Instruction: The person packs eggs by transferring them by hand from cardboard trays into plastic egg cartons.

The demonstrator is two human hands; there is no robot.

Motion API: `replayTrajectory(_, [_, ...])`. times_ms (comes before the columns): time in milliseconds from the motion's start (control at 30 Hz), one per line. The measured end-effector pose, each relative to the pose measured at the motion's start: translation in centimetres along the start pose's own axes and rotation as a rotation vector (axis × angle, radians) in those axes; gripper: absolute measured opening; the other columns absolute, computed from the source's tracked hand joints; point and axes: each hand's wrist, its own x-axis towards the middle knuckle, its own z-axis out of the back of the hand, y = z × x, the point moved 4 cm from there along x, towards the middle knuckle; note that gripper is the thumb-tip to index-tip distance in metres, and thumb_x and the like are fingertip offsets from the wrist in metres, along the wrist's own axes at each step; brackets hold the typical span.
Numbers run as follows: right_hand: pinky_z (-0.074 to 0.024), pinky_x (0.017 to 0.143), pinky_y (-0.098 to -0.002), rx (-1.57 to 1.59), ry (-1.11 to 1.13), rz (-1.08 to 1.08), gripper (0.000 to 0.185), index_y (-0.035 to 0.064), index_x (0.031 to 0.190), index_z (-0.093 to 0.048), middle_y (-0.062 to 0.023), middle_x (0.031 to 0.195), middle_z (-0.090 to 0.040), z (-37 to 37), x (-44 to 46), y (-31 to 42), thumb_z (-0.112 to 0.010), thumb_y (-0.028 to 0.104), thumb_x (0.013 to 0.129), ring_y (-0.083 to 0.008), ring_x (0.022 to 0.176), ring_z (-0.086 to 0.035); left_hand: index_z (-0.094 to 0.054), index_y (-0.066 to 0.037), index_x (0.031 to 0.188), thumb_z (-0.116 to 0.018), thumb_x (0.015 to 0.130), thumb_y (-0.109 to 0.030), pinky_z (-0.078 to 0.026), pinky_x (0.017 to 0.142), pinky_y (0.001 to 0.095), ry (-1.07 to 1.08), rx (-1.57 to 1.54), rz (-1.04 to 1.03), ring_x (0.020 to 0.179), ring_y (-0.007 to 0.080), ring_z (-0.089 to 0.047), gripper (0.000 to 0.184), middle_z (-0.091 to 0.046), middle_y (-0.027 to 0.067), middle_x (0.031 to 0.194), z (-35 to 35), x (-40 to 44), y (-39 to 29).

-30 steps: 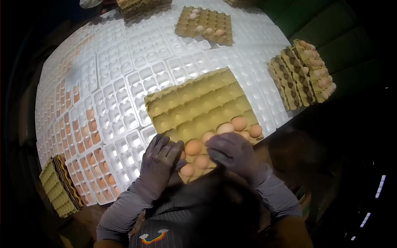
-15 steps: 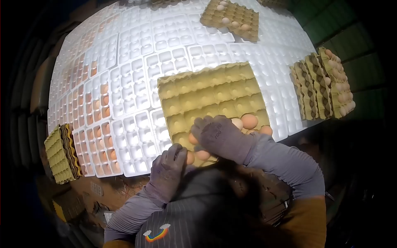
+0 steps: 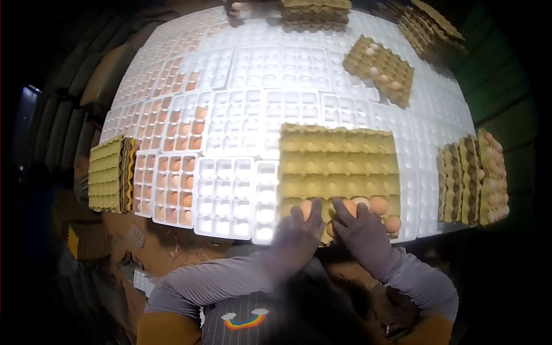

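Note:
A yellow-brown pulp egg tray [image 3: 339, 155] lies on the table edge before me, with eggs only in its near rows. My gloved left hand [image 3: 298, 237] reaches over the tray's near left corner, its fingers around a brown egg [image 3: 306, 208]. My gloved right hand [image 3: 367, 240] is just to the right, fingers closed about another egg [image 3: 347, 207]. Beside that hand sit a pale egg [image 3: 361, 201] and brown eggs [image 3: 378, 206] in the cups. The palms hide part of the nearest row.
White plastic trays [image 3: 224, 195] cover the table; those on the left hold brown eggs [image 3: 175, 181]. Stacked pulp trays [image 3: 105, 175] stand at the left edge, and more, with eggs [image 3: 494, 178], at the right. A partly filled pulp tray [image 3: 379, 69] and further stacks [image 3: 315, 14] lie farther back.
The view has shifted, so the table sits farther right in it. My left hand has moved from the tray's corner onto an egg; my right hand has moved right along the eggs.

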Motion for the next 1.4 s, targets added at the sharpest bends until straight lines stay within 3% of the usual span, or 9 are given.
replayTrajectory(100, [-0.0519,0.075,-0.0395,0.049,-0.012,-0.006,0.021,0.0121,0.103,-0.067,-0.0089,0.145,-0.049,-0.3,0.0,-0.3,-0.068,0.018,0.083,-0.0276,0.096,-0.055,-0.067,-0.009,0.109,-0.064,0.088,-0.022,-0.057,0.067,0.0384,0.042,0.075,-0.038,0.094,0.0293,-0.059,0.025,-0.052,0.0150,0.142,-2.4,-0.7,0.1])
replayTrajectory(300, [-0.0517,0.088,-0.0402,0.975,0.164,-0.393,0.033,0.0070,0.113,-0.066,-0.0169,0.145,-0.048,4.6,1.3,-3.0,-0.076,0.023,0.085,-0.0318,0.122,-0.055,-0.069,-0.008,0.119,-0.084,0.080,-0.038,-0.059,0.082,0.0426,-0.098,-0.868,0.319,0.101,0.0356,-0.067,0.051,-0.054,0.0215,0.137,1.6,-3.1,12.3])
replayTrajectory(333, [-0.0489,0.095,-0.0377,1.122,0.140,-0.345,0.033,0.0041,0.116,-0.066,-0.0203,0.145,-0.047,3.8,1.6,-3.6,-0.073,0.019,0.087,-0.0315,0.134,-0.049,-0.070,-0.008,0.119,-0.088,0.076,-0.036,-0.059,0.080,0.0411,-0.179,-0.835,0.425,0.086,0.0313,-0.070,0.054,-0.056,0.0217,0.135,0.5,-4.0,15.8])
replayTrajectory(467, [-0.0475,0.095,-0.0362,1.427,0.064,-0.388,0.039,0.0015,0.115,-0.067,-0.0195,0.146,-0.046,4.9,9.3,-1.2,-0.079,0.019,0.082,-0.0256,0.134,-0.049,-0.071,-0.016,0.118,-0.083,0.080,-0.032,-0.055,0.095,0.0468,-0.233,-0.494,0.745,0.121,0.0398,-0.059,0.043,-0.053,0.0141,0.140,-2.6,-6.0,31.1])
replayTrajectory(767, [-0.0548,0.094,-0.0437,0.789,-0.101,-0.092,0.052,0.0110,0.119,-0.067,-0.0209,0.146,-0.047,-0.3,38.6,5.9,-0.086,0.035,0.077,-0.0403,0.120,-0.060,-0.064,-0.017,0.124,-0.075,0.086,-0.035,-0.054,0.094,0.0447,0.023,-0.199,0.663,0.118,0.0358,-0.057,0.044,-0.038,0.0111,0.150,-14.7,1.1,50.3])
replayTrajectory(900, [-0.0548,0.090,-0.0456,0.555,-0.180,-0.142,0.046,0.0114,0.118,-0.064,-0.0156,0.144,-0.047,-3.5,51.4,7.9,-0.080,0.033,0.080,-0.0371,0.112,-0.061,-0.064,-0.017,0.125,-0.070,0.090,-0.034,-0.055,0.090,0.0465,-0.380,-0.400,0.649,0.113,0.0367,-0.062,0.039,-0.050,0.0127,0.140,-13.5,1.6,54.4])
replayTrajectory(1033, [-0.0533,0.093,-0.0460,0.603,-0.072,-0.251,0.038,0.0118,0.122,-0.060,-0.0150,0.139,-0.050,-7.2,58.3,8.9,-0.070,0.026,0.089,-0.0373,0.111,-0.063,-0.062,-0.016,0.131,-0.066,0.092,-0.024,-0.054,0.093,0.0434,-0.114,-0.494,0.708,0.111,0.0339,-0.064,0.040,-0.061,0.0138,0.125,-14.5,3.0,57.7])
replayTrajectory(1233, [-0.0547,0.090,-0.0444,0.759,-0.016,-0.345,0.030,0.0118,0.117,-0.066,-0.0122,0.127,-0.059,-9.0,56.7,7.0,-0.070,0.025,0.090,-0.0329,0.103,-0.068,-0.069,-0.009,0.124,-0.065,0.094,-0.020,-0.052,0.089,0.0360,-0.629,-1.115,0.583,0.099,0.0289,-0.068,0.033,-0.068,0.0154,0.108,-13.2,7.4,59.6])
replayTrajectory(1400, [-0.0513,0.084,-0.0464,0.882,-0.723,-0.530,0.029,0.0113,0.122,-0.065,-0.0152,0.117,-0.063,-9.0,59.3,3.2,-0.063,0.008,0.093,-0.0354,0.097,-0.066,-0.063,-0.013,0.133,-0.062,0.097,-0.024,-0.048,0.095,0.0410,-0.669,-0.931,0.465,0.103,0.0274,-0.063,0.038,-0.067,0.0128,0.104,-16.7,16.1,57.4])
